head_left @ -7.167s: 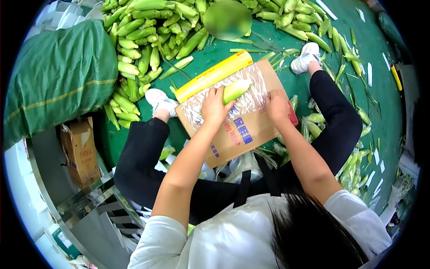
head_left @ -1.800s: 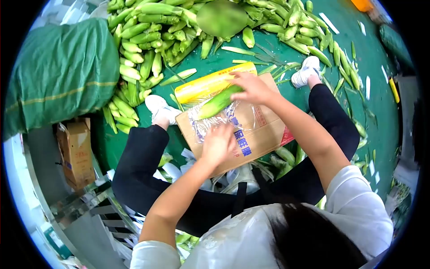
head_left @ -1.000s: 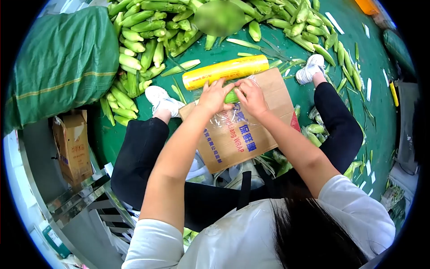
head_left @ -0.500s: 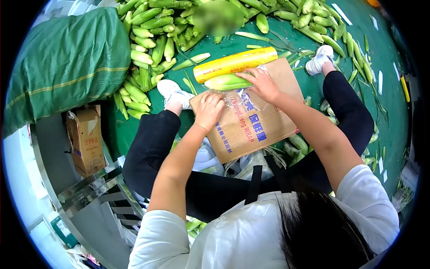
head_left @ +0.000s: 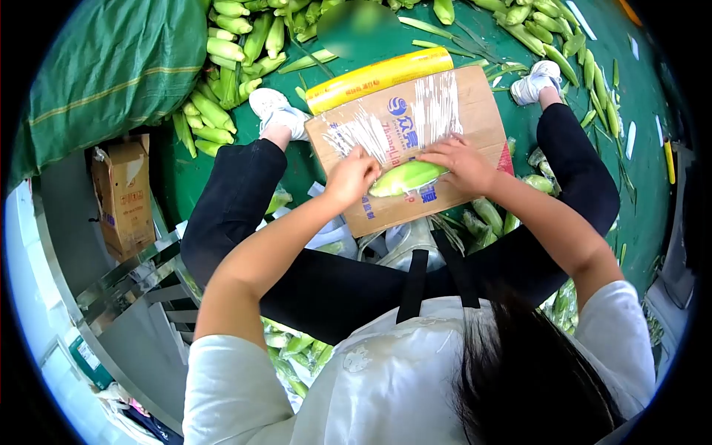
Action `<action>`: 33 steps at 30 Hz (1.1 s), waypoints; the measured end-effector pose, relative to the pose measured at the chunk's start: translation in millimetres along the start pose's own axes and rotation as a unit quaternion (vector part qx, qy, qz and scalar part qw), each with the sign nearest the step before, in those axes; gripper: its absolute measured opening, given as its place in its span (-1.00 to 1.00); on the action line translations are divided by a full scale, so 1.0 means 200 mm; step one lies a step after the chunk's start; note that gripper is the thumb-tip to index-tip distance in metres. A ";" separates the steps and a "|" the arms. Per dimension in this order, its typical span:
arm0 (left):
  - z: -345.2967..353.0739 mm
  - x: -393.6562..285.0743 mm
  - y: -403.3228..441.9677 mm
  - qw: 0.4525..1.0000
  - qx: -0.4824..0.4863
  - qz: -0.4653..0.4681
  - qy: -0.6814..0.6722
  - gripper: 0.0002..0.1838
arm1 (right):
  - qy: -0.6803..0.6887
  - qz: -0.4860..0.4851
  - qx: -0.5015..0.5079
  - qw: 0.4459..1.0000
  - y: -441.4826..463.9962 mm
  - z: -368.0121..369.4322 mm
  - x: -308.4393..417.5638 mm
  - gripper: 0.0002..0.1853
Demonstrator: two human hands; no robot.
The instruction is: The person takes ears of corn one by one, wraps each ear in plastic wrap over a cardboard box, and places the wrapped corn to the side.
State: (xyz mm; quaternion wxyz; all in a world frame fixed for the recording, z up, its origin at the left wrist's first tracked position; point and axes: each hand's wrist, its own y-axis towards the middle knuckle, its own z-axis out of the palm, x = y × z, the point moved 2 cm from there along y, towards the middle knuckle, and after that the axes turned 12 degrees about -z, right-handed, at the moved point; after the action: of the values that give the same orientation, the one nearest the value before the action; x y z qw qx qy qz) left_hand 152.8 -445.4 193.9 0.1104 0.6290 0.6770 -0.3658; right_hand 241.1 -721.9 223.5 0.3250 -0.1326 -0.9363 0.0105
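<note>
A husk-covered ear of corn (head_left: 406, 179) lies across a printed cardboard sheet (head_left: 356, 215) in front of my body. My left hand (head_left: 352, 176) is closed in a pinch at the corn's left end, on the edge of clear cling film (head_left: 437, 111). That film shows as bright white streaks over the cardboard, between the corn and a yellow cling film roll (head_left: 378, 80) at the far edge. My right hand (head_left: 463, 165) grips the corn's right end, fingers over its top; its thumb is hidden.
A heap of corn (head_left: 245, 52) lies at the upper left beside a large green sack (head_left: 119, 81). More ears (head_left: 545, 30) and husk scraps are strewn at the upper right. An open carton (head_left: 126, 196) stands left. Wrapped corn (head_left: 297, 356) sits below my legs.
Both hands and the corn have moved from beside the roll toward my body. The film now stretches over the cardboard behind the corn. The view has shifted slightly.
</note>
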 end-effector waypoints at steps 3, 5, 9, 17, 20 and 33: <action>-0.07 -0.04 0.26 0.989 -0.012 -0.099 0.111 -0.76 | 0.011 0.019 -0.032 0.999 0.09 0.05 -0.13 -0.36; -0.16 0.08 0.46 0.968 0.035 -0.249 -0.020 -0.62 | -0.036 0.030 -0.088 0.995 0.18 -0.02 -0.23 -0.43; -0.31 -0.06 0.41 0.922 -0.289 -0.184 -0.182 -0.75 | -0.069 0.082 -0.183 0.977 0.39 -0.19 -0.29 -0.57; -0.12 -0.17 0.42 0.980 -0.124 -0.017 0.158 -0.16 | -0.151 -0.002 -0.203 0.967 0.48 -0.09 -0.17 -0.21; -0.25 -0.15 0.51 0.995 0.040 0.008 0.091 -0.19 | -0.078 0.036 -0.096 0.992 0.53 -0.17 -0.21 -0.16; 0.11 -0.29 0.70 0.973 -0.003 0.115 0.198 -0.48 | 0.258 0.085 0.299 0.915 0.51 -0.08 -0.18 -0.05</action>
State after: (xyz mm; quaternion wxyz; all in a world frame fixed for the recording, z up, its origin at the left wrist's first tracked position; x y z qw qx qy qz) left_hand 288.1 -511.9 164.2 0.0176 0.7624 0.6092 -0.2173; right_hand 302.7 -633.0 203.5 0.5774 -0.1067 -0.7584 0.2830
